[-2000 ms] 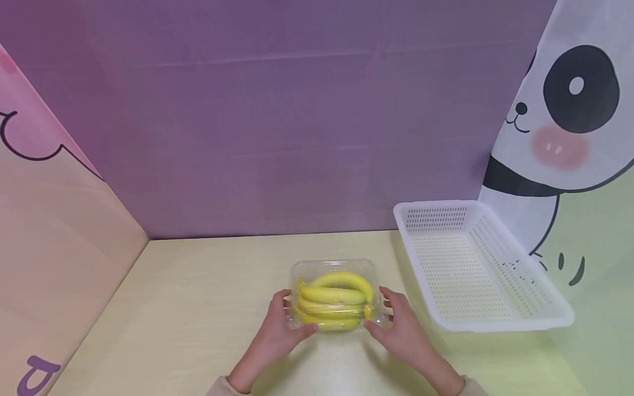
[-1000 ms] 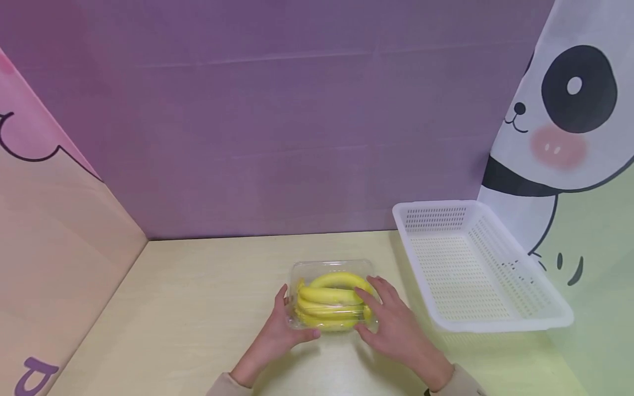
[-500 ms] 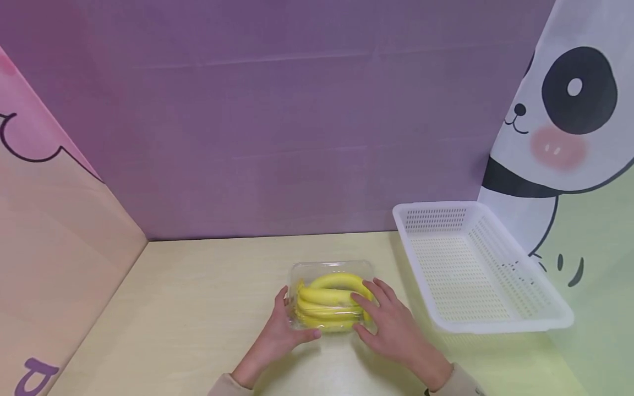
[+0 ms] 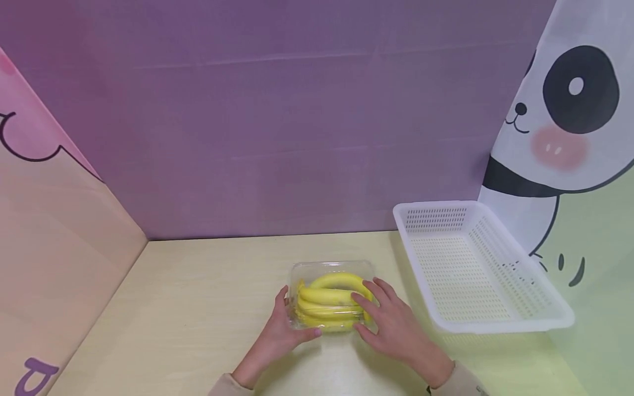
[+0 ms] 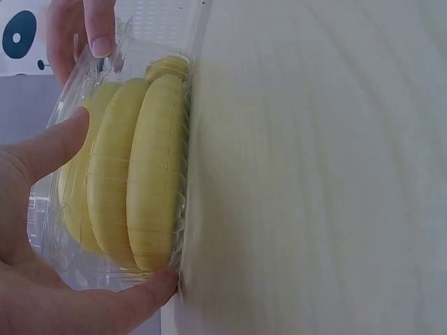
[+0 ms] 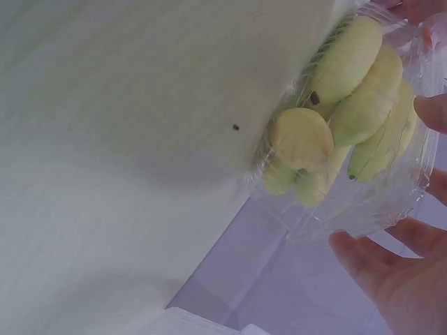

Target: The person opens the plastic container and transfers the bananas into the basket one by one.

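A clear plastic clamshell box (image 4: 306, 269) with several yellow bananas (image 4: 327, 298) in it sits on the table. My left hand (image 4: 278, 333) grips its left end, thumb along the near edge and fingers at the far side. The left wrist view shows the left thumb (image 5: 66, 143) on the clear plastic over the bananas (image 5: 154, 181). At the right end, my right hand (image 4: 396, 330) has its fingers spread over the top and its thumb at the near edge. Fingertips of the right hand (image 6: 398, 279) meet the box wall in the right wrist view.
A white perforated plastic basket (image 4: 458, 275) stands to the right of the box, near the panda-printed wall (image 4: 584, 209). The pale wooden table (image 4: 198, 297) extends left of the hands. A purple backdrop (image 4: 272, 137) rises behind its far edge.
Since two seconds ago, my right hand has shifted from the box's right side to over its top right part. The left hand and the box have hardly moved.
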`<state>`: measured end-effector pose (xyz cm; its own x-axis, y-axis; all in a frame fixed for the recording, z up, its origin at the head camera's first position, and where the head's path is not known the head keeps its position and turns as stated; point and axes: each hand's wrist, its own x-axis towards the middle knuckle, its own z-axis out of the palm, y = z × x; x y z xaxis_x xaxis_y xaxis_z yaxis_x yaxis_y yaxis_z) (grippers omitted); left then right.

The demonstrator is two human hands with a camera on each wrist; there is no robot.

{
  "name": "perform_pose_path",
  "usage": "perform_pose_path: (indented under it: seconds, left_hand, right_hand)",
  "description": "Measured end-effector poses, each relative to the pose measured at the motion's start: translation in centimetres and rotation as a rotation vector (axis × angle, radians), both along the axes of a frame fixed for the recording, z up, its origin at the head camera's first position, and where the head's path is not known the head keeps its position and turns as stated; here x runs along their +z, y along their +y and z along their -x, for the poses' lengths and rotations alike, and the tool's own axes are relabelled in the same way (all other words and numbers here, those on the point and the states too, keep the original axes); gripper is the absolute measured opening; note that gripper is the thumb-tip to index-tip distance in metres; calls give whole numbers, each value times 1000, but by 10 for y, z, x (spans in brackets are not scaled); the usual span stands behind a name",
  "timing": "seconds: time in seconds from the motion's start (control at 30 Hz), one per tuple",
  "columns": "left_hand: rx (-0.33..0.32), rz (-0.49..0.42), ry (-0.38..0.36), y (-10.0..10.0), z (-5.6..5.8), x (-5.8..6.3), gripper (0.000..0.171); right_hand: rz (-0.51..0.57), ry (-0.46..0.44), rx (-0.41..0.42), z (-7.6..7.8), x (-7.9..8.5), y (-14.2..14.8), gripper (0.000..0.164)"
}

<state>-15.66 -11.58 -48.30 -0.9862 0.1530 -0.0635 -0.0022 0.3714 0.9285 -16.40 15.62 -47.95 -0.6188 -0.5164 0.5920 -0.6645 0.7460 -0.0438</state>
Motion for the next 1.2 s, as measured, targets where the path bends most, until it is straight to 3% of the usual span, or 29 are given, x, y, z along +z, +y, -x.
perform_pose_path:
  seconds: [0.47,0.83,1.2]
  left_hand:
    - [8,-6,15,0,1,-2,124]
    - [-1,-2,29,0,1,-4,124]
    - [10,19,27,-1,1,-4,123]
  right_hand:
    - [4,64,42,6,1,3,52]
    - [-21,43,20,3,1,1,51]
    - [-2,178,82,10,-4,3,48]
